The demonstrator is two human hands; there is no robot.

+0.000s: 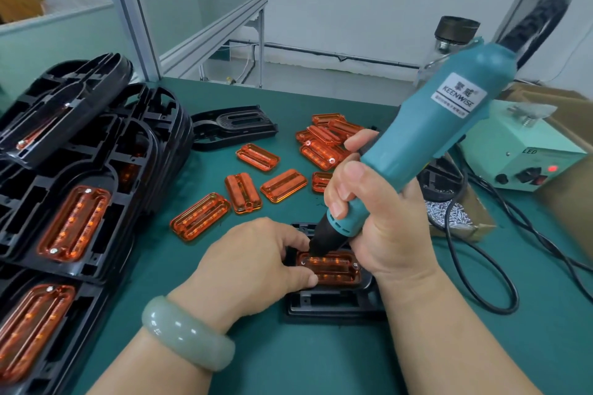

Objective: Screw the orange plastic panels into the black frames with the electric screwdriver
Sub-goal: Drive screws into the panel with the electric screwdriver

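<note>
Translucent orange panel in black frame

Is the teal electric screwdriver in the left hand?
No, the right hand grips the teal electric screwdriver; the left hand holds the black frame.

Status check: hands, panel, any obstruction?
Right hand grips electric screwdriver, tip on orange panel. Left hand grips black frame, thumb on panel. Nothing in the way.

KEENWISE on screwdriver, apparently LED on box
</note>
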